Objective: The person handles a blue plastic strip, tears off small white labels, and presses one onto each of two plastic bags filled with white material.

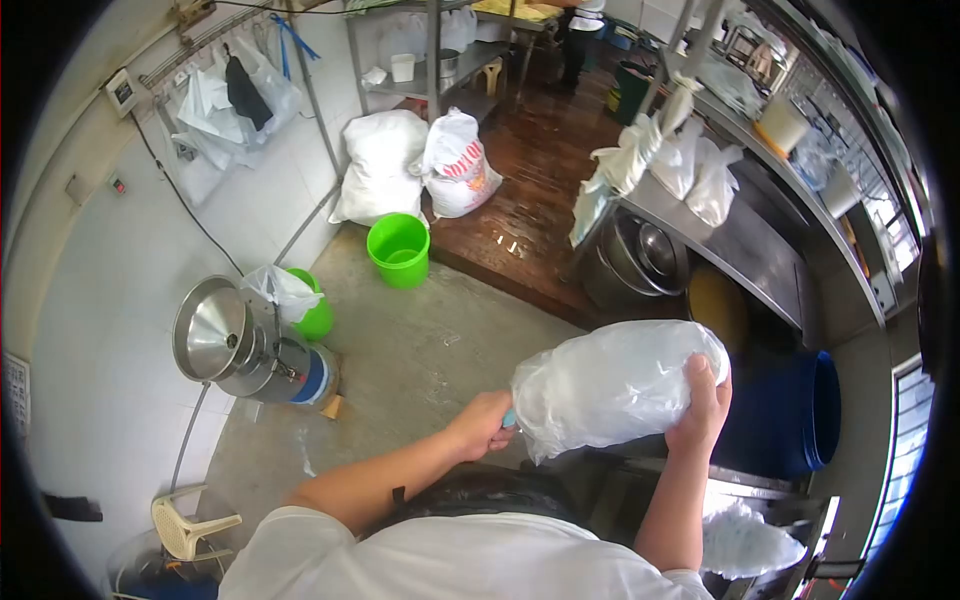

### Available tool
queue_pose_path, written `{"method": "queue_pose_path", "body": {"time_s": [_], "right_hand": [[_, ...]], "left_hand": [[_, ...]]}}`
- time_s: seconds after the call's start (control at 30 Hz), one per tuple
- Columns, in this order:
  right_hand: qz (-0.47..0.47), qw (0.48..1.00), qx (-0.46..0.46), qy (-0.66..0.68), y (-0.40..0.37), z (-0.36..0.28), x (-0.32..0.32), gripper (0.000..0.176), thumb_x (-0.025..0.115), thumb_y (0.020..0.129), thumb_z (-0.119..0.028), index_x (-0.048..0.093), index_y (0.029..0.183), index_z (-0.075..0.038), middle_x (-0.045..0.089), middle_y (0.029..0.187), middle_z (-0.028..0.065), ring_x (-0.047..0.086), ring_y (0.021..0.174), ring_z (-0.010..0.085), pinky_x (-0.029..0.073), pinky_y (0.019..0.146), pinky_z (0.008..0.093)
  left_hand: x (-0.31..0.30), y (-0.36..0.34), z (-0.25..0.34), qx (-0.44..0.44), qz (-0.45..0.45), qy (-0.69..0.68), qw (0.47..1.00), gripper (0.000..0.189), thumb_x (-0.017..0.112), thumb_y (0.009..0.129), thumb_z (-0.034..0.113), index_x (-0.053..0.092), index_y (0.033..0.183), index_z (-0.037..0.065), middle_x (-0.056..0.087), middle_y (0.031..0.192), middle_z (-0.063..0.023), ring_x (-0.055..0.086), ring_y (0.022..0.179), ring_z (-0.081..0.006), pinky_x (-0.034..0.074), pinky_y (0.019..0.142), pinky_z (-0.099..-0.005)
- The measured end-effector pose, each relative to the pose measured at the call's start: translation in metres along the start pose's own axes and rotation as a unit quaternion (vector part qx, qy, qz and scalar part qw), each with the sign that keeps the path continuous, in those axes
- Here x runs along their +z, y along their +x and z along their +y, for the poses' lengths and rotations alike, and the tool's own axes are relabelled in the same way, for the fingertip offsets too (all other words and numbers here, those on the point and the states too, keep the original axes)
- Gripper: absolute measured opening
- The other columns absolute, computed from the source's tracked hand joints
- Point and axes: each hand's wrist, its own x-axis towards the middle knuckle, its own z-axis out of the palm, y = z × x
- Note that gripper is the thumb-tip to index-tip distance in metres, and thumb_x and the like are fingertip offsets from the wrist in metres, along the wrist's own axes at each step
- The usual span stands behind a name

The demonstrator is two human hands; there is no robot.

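A large, full plastic bag (615, 385) with whitish contents is held up in front of my body, lying nearly sideways. My right hand (703, 400) grips its rounded right end, with the thumb on the near side. At the bag's gathered left end, my left hand (484, 425) is closed around a small light-blue item (509, 418), only part of which shows between the fingers and the bag. I cannot tell what that item is.
A steel machine with a funnel (213, 328) stands at left, beside a green bucket (398, 252). White sacks (385, 160) rest behind. Metal shelving (735, 255) and a blue barrel (822, 415) are at right. A plastic stool (185, 528) is lower left. A person (580, 40) stands far back.
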Motion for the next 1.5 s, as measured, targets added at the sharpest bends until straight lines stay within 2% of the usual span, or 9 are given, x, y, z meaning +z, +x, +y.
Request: {"method": "queue_pose_path", "body": {"time_s": [0.1, 0.13, 0.3, 0.5, 0.63, 0.93, 1.1, 1.23, 1.5], "right_hand": [[-0.091, 0.995, -0.030, 0.019, 0.024, 0.003, 0.057, 0.064, 0.084, 0.092, -0.038, 0.059, 0.135, 0.002, 0.069, 0.121, 0.0104, 0.067, 0.109, 0.0201, 0.053, 0.099, 0.0354], [-0.122, 0.991, -0.049, -0.008, 0.031, 0.002, 0.076, 0.075, 0.085, 0.090, -0.045, 0.056, 0.141, 0.003, 0.068, 0.125, 0.0111, 0.065, 0.114, 0.0196, 0.051, 0.102, 0.0353], [-0.200, 0.976, -0.061, -0.061, 0.078, 0.014, 0.138, 0.072, 0.083, 0.093, -0.034, 0.051, 0.147, 0.002, 0.066, 0.130, 0.0111, 0.063, 0.119, 0.0194, 0.049, 0.105, 0.0359], [-0.201, 0.976, -0.023, -0.082, 0.183, 0.054, 0.175, 0.070, 0.076, 0.099, -0.043, 0.049, 0.148, -0.001, 0.063, 0.126, 0.0097, 0.058, 0.115, 0.0156, 0.047, 0.102, 0.0328], [-0.184, 0.983, 0.001, -0.012, 0.254, 0.083, 0.191, 0.070, 0.073, 0.101, -0.048, 0.050, 0.147, -0.001, 0.063, 0.122, 0.0082, 0.057, 0.110, 0.0137, 0.048, 0.097, 0.0313], [-0.047, 0.990, 0.057, 0.119, 0.358, 0.101, 0.166, 0.044, 0.075, 0.100, -0.027, 0.064, 0.129, 0.005, 0.072, 0.113, 0.0094, 0.069, 0.098, 0.0167, 0.056, 0.088, 0.0329], [0.075, 0.990, 0.013, 0.123, 0.327, 0.090, 0.112, 0.042, 0.074, 0.100, -0.025, 0.065, 0.127, 0.005, 0.073, 0.111, 0.0098, 0.069, 0.097, 0.0169, 0.056, 0.089, 0.0329], [0.221, 0.968, -0.055, 0.109, 0.248, 0.077, 0.063, 0.040, 0.072, 0.100, -0.022, 0.064, 0.129, 0.005, 0.072, 0.111, 0.0098, 0.069, 0.097, 0.0173, 0.056, 0.089, 0.0339], [0.403, 0.901, -0.123, 0.102, 0.066, 0.039, -0.009, 0.034, 0.070, 0.102, -0.021, 0.067, 0.126, 0.003, 0.075, 0.112, 0.0132, 0.075, 0.098, 0.0232, 0.061, 0.088, 0.0377]], "left_hand": [[-0.026, 0.006, 0.032, 0.010, 0.022, -0.059, 0.998, 0.028, 0.054, 0.107, 0.037, 0.056, 0.090, 0.014, 0.046, 0.070, 0.0023, 0.035, 0.050, -0.0083, 0.025, 0.045, -0.0274], [-0.034, 0.008, 0.042, 0.013, 0.023, -0.058, 0.998, 0.028, 0.054, 0.107, 0.037, 0.056, 0.090, 0.014, 0.046, 0.070, 0.0023, 0.035, 0.050, -0.0083, 0.025, 0.045, -0.0274], [-0.064, 0.026, 0.080, 0.073, 0.081, -0.117, 0.987, 0.028, 0.053, 0.107, 0.038, 0.060, 0.092, 0.015, 0.051, 0.068, 0.0033, 0.039, 0.049, -0.0086, 0.029, 0.044, -0.0269], [-0.073, 0.072, 0.148, 0.087, 0.154, -0.090, 0.980, 0.027, 0.054, 0.106, 0.038, 0.061, 0.093, 0.015, 0.052, 0.069, 0.0007, 0.039, 0.047, -0.0105, 0.028, 0.044, -0.0287], [-0.079, 0.116, 0.197, 0.109, 0.170, -0.070, 0.977, 0.028, 0.055, 0.105, 0.039, 0.061, 0.092, 0.015, 0.051, 0.069, 0.0001, 0.038, 0.047, -0.0110, 0.028, 0.043, -0.0292], [-0.032, 0.182, 0.290, 0.177, 0.205, 0.078, 0.959, 0.029, 0.051, 0.108, 0.032, 0.061, 0.094, 0.008, 0.051, 0.067, -0.0017, 0.039, 0.047, -0.0108, 0.029, 0.043, -0.0297], [-0.019, 0.214, 0.284, 0.120, 0.098, 0.156, 0.976, 0.028, 0.050, 0.108, 0.029, 0.061, 0.091, 0.009, 0.051, 0.068, -0.0012, 0.042, 0.048, -0.0114, 0.028, 0.041, -0.0291], [-0.004, 0.220, 0.257, 0.098, -0.016, 0.230, 0.968, 0.027, 0.050, 0.107, 0.028, 0.061, 0.091, 0.009, 0.052, 0.068, -0.0004, 0.044, 0.048, -0.0113, 0.028, 0.041, -0.0288], [0.044, 0.190, 0.175, -0.114, -0.180, 0.310, 0.927, 0.031, 0.058, 0.109, 0.038, 0.066, 0.098, 0.010, 0.050, 0.069, 0.0029, 0.043, 0.052, -0.0076, 0.030, 0.045, -0.0256]]}}
